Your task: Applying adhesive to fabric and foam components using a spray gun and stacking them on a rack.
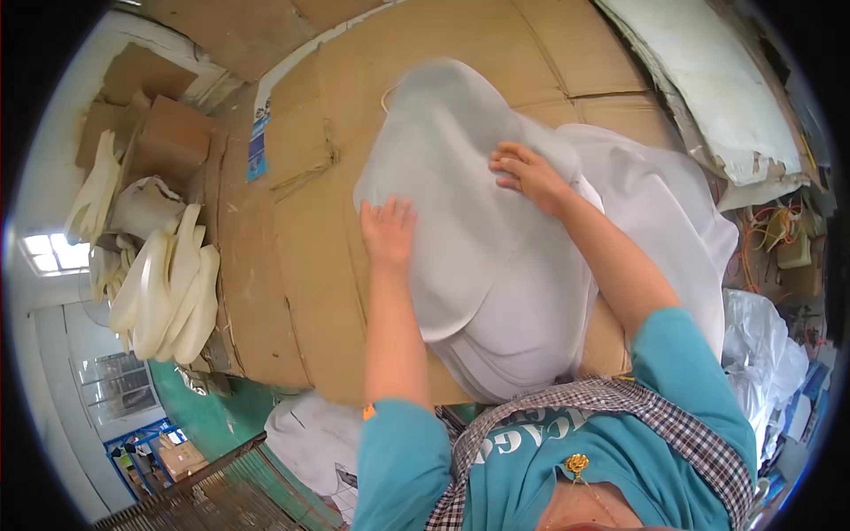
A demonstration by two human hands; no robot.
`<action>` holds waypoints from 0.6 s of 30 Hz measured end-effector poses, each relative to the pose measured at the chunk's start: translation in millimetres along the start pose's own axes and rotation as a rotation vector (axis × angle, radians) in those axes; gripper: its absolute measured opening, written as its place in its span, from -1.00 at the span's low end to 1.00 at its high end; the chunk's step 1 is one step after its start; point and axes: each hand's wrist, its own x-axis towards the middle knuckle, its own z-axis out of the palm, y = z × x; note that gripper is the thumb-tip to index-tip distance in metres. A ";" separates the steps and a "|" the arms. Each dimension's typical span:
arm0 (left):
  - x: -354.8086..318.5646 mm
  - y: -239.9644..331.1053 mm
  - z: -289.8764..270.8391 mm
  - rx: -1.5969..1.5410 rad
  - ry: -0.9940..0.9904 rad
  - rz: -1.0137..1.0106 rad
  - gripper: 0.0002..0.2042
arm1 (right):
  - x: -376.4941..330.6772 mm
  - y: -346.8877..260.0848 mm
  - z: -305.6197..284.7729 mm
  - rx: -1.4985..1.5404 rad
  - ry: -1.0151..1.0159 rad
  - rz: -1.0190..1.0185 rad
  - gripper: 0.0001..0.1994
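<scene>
A large piece of smooth light-grey fabric (452, 230) lies over the cardboard-covered table in front of me, its near edge curling in folds. My left hand (388, 230) rests on its left edge with the fingers stretched out. Farther right, my right hand (531, 177) is over the upper part of the same fabric, fingers apart and slightly bent. Neither hand grips anything. A second heap of pale grey fabric (655, 203) spreads out to the right, partly hidden by my right arm.
Brown cardboard (310, 239) covers the table. Cream curved foam-like pieces (173, 292) hang at its left edge, near a cardboard box (173, 133). A white-topped surface (735, 97) stands at the far right, with orange cords below. Clear plastic wrapping (761, 345) is at the right.
</scene>
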 end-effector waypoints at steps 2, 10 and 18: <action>23.5 -4.8 -5.6 0.035 -0.013 -0.015 -0.33 | 16.0 2.9 -4.7 -0.105 0.005 -0.057 -0.64; 29.3 0.4 -52.4 0.610 0.146 0.194 -0.46 | -11.6 14.8 -20.2 -0.447 0.277 -0.356 -0.74; -18.3 6.7 -64.8 1.245 0.158 0.125 -0.66 | -147.3 30.9 -8.7 -1.104 0.361 -0.306 -0.75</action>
